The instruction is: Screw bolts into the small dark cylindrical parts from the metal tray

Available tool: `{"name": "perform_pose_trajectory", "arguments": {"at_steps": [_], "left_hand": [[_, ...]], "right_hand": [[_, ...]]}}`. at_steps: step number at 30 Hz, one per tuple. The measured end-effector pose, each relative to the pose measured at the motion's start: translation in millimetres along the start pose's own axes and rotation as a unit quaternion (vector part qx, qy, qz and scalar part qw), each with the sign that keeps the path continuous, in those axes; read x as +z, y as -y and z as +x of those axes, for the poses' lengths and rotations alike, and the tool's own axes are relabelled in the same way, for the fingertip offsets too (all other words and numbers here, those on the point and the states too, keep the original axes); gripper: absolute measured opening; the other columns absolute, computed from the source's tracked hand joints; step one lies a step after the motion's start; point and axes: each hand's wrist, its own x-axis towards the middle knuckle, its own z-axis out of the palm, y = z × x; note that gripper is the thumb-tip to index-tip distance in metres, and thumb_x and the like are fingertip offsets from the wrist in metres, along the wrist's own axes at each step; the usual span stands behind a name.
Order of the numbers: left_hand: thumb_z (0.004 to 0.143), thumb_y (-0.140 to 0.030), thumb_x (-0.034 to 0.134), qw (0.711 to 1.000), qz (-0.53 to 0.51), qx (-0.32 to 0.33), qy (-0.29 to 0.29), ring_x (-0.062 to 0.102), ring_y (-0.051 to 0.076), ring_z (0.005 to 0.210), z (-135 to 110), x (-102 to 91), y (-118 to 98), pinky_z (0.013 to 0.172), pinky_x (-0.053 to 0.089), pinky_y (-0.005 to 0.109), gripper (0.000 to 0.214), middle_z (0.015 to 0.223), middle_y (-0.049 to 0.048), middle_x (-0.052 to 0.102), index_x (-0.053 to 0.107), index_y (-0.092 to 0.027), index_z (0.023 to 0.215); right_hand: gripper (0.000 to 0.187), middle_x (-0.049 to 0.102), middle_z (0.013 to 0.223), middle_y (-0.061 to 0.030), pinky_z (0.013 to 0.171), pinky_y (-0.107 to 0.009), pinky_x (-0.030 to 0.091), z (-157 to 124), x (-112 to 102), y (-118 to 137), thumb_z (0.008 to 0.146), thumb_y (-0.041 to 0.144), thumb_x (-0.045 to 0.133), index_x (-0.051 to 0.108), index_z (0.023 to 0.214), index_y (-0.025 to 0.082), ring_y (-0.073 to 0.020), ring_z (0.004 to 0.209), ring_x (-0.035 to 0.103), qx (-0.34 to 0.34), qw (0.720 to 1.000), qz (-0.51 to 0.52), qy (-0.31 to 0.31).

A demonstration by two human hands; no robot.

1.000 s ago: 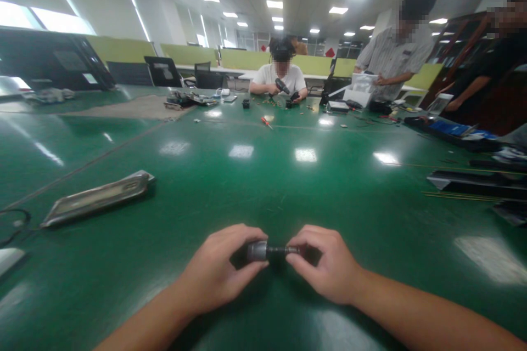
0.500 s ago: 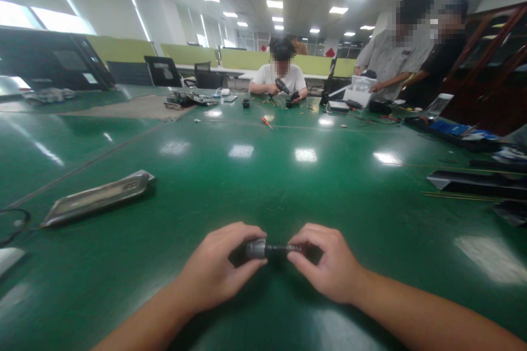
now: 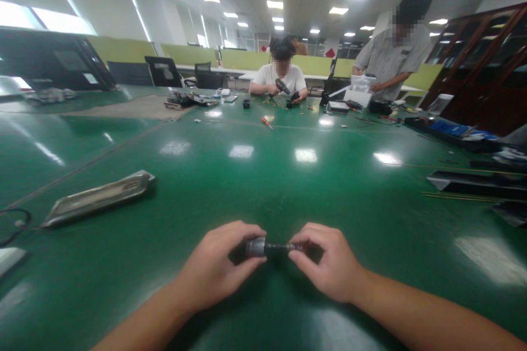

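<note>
Between thumb and fingers, my left hand point(image 3: 224, 263) grips the thick end of a small dark cylindrical part with a grey band point(image 3: 257, 247). A thin black shaft point(image 3: 278, 247) runs from it to the right, in line with the cylinder. My right hand point(image 3: 325, 260) pinches the far end of that shaft, and its fingertips cover the tip. The part lies level, close above the green table point(image 3: 272, 197); what kind of part it is I cannot tell.
A silvery elongated tray point(image 3: 99, 197) lies at left, near a black cable point(image 3: 16, 225). Farther off is a red screwdriver point(image 3: 267, 123). Black profiles point(image 3: 473, 182) and thin rods are at right. A seated person point(image 3: 280, 77) with a drill and a standing person point(image 3: 391, 60) are across the table.
My hands and the held part have hardly moved. At the back right, the person in dark clothing is out of sight now.
</note>
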Motion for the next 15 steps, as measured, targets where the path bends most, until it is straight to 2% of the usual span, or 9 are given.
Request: {"name": "perform_pose_trajectory", "arguments": {"at_steps": [15], "left_hand": [[0.086,-0.025,0.072,1.000,-0.003,-0.005,-0.013,0.070,0.015,0.087,0.1,0.2,4.5,0.081,0.055,0.026,0.026,0.097,-0.0002,0.074,0.065,-0.026,0.111]], "right_hand": [[0.002,0.068,0.074,-0.0024,0.063,-0.027,0.046,0.0,-1.2,-1.1,0.084,0.019,0.069,0.071,0.085,0.018,-0.0161,0.067,0.062,0.005,1.000,0.000,-0.006]]}}
